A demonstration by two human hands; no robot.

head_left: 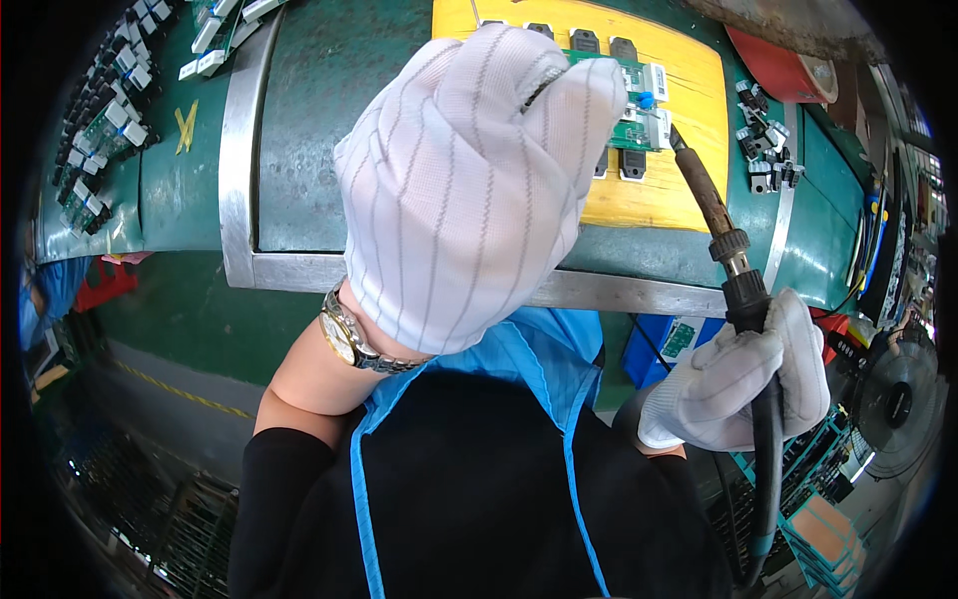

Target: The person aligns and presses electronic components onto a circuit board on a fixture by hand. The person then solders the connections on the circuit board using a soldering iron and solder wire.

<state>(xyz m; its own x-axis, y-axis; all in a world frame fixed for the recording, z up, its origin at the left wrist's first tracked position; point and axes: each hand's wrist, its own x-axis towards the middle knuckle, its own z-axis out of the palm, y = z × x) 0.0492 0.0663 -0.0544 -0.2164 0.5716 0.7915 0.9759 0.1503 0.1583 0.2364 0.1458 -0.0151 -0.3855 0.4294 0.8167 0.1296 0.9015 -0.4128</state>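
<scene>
My right hand (723,391), in a white glove, grips a soldering iron (744,285) by its dark handle. The iron's tip reaches up to the edge of a green circuit board (629,136), beside a white block-shaped part. That board lies on a yellow pad (689,205), with black components sticking out along its sides. Large in the view, my left hand (459,180) is over the board's left part. Its gloved fingers are curled together; what they hold, if anything, is hidden. A thin wire shows above the knuckles.
Several finished-looking boards with white and black parts (105,140) lie on the green bench at far left. Loose black components (766,140) sit right of the pad, near a red roll (783,65). A metal edge (299,272) borders the bench; a blue bin (649,344) stands below.
</scene>
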